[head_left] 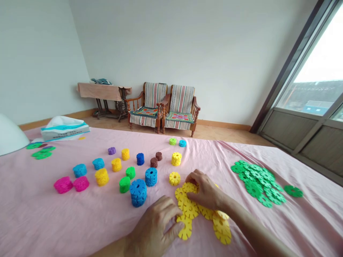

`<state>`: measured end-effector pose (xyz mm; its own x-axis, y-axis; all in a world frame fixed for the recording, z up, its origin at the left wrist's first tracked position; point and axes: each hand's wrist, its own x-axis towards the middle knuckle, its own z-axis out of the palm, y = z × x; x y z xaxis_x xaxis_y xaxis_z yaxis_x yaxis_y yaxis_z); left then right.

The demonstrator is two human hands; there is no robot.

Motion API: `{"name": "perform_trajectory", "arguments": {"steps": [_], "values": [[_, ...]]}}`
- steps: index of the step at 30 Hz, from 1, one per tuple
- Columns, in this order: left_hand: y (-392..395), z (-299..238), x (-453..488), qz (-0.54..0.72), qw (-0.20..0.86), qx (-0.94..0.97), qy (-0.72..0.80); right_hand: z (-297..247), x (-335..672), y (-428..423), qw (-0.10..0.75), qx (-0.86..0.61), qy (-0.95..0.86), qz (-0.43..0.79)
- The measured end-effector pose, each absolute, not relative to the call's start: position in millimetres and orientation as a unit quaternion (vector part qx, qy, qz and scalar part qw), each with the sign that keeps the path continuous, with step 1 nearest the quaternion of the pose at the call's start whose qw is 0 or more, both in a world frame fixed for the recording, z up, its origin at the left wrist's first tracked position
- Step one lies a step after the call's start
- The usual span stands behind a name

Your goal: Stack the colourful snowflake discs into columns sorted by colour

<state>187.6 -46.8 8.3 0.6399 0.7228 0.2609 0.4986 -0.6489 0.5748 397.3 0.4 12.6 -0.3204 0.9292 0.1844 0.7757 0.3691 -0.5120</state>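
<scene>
A loose heap of yellow notched plastic discs (191, 210) lies on the pink cloth in front of me. My left hand (158, 226) is at its near left edge, thumb and curled fingers around the left rim of a yellow notched disc (185, 230). Over the top of the heap, my right hand (205, 191) has thumb and fingers on either side of another yellow notched disc (189, 187). Its palm hides part of the heap. Just beyond are a short yellow stack (174, 178) and a taller yellow stack (176, 159). A blue stack (138, 192) stands beyond my left hand.
Green notched discs (257, 180) are spread at the right. Pink (63, 185), light blue (79, 170), green (124, 184), brown (154, 162) and purple (112, 151) stacks stand to the left and middle. A tissue pack (65, 130) sits at the far left of the cloth (88, 221).
</scene>
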Motion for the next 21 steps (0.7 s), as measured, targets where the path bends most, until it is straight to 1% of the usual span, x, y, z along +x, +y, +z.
{"name": "perform_trajectory", "arguments": {"steps": [3, 7, 10, 14, 21], "values": [[-46, 9, 188, 0.242, 0.234, 0.874, 0.35, 17, 396, 0, 0.255, -0.538, -0.785, 0.173], [-46, 11, 188, 0.245, 0.237, 0.872, 0.351, 22, 388, 9, 0.322, -0.534, -0.763, 0.174], [-47, 12, 188, 0.241, 0.242, 0.872, 0.349, 19, 378, 19, 0.343, -0.533, -0.755, 0.169], [-46, 11, 187, 0.231, 0.246, 0.875, 0.347, 9, 365, 28, 0.348, -0.524, -0.76, 0.165], [-46, 9, 186, 0.234, 0.239, 0.876, 0.348, 0, 359, 33, 0.33, -0.532, -0.764, 0.154]]}}
